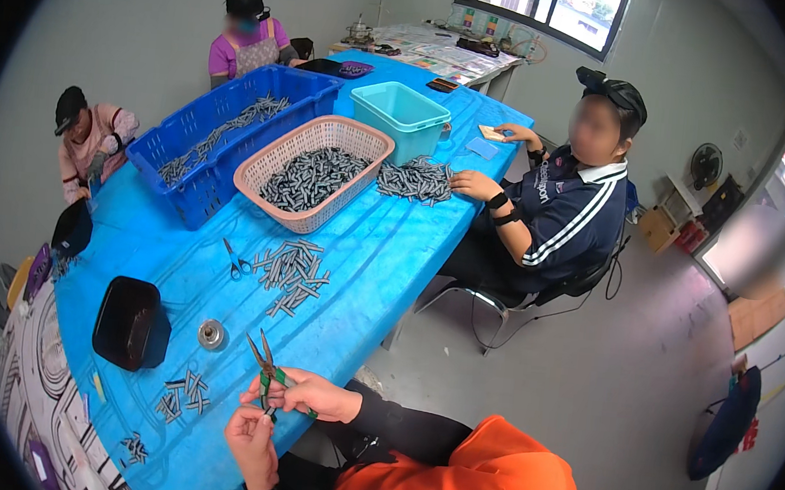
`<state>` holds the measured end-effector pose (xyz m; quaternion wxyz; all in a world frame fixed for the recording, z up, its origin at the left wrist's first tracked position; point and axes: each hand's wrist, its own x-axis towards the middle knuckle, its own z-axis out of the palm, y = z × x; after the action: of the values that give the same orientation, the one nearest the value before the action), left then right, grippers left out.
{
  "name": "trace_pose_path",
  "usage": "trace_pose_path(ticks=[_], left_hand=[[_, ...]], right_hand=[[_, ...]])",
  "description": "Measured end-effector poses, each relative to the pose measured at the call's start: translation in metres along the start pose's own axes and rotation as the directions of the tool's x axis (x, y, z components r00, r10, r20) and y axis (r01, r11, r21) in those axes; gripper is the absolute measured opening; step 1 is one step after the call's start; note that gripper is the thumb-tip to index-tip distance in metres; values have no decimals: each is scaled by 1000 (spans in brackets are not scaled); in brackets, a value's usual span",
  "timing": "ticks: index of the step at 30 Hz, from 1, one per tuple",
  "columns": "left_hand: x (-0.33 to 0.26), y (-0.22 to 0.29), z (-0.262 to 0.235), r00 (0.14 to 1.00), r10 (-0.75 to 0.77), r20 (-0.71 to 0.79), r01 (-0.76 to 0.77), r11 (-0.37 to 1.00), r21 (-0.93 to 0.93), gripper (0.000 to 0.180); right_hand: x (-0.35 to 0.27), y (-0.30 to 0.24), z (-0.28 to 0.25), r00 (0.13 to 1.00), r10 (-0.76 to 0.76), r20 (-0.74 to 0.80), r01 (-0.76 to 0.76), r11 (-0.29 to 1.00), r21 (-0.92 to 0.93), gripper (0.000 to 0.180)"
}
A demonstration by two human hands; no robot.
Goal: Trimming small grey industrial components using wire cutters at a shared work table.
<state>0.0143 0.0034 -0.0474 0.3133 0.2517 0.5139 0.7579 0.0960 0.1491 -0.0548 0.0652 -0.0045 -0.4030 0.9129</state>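
My right hand [319, 395] is closed around pliers [264, 357] with green handles, their jaws parted and pointing away over the table edge. Just below it, my left hand [253, 446] has its fingers pinched together beside the lower handle. Whatever is between those fingertips is too small to make out. On the table near my hands lie a small group of short grey tube pieces [183, 395] and a smaller cluster of grey pieces [135, 448]. Farther off is a larger pile of grey pieces [292, 275], with scissors [237, 261] beside it.
A blue cloth covers the table [361, 289]. On it stand a black bin [135, 325], a small metal-topped jar [212, 334], a pink basket [257, 198], a blue crate [194, 214] and a turquoise tub [402, 132]. A co-worker [570, 195] sits at right; two others are across the table.
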Motion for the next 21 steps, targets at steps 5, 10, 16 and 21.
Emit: trace_pose_path(ticks=[5,10,16,21], left_hand=[[-7,1,8,989,85,-123,-97,991,-95,13],[7,-20,7,978,27,-206,-87,954,-286,14],[-1,-16,16,983,-59,-175,-5,937,-349,5],[11,6,2,907,-28,-420,30,1000,-2,4]], right_hand=[[1,3,11,998,61,9,-61,983,173,52],[-2,4,20,997,-82,-10,81,937,339,51],[-12,10,11,983,-65,-175,104,969,224,58],[10,-5,-8,978,-103,-181,139,970,198,53]])
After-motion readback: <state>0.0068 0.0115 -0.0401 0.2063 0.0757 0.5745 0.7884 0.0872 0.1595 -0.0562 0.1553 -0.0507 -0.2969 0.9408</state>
